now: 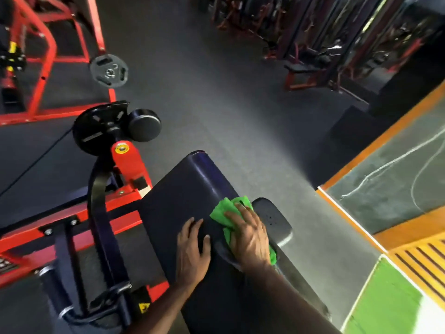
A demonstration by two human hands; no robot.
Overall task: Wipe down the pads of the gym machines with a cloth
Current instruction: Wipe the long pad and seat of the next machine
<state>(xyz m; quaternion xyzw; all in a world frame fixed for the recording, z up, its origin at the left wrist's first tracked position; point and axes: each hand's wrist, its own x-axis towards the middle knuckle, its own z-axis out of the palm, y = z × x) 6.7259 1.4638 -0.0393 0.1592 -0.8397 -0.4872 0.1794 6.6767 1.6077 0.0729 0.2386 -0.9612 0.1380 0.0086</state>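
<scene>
A dark navy seat pad (pixel 178 198) of a red-framed gym machine fills the lower middle of the head view. My right hand (pixel 250 239) lies flat on a bright green cloth (pixel 226 208) and presses it against the pad's right edge. My left hand (pixel 192 249) rests beside it on the pad, fingers spread and straight. Part of the cloth is hidden under my right palm. Just right of the cloth sits a smaller dark grey pad (pixel 274 220).
The machine's red frame (pixel 127 162), a black curved arm and a black roller pad (pixel 144 125) stand to the left. A weight plate (pixel 109 71) hangs on another red rack behind. Grey floor opens ahead; an orange-edged step (pixel 375 145) lies at right.
</scene>
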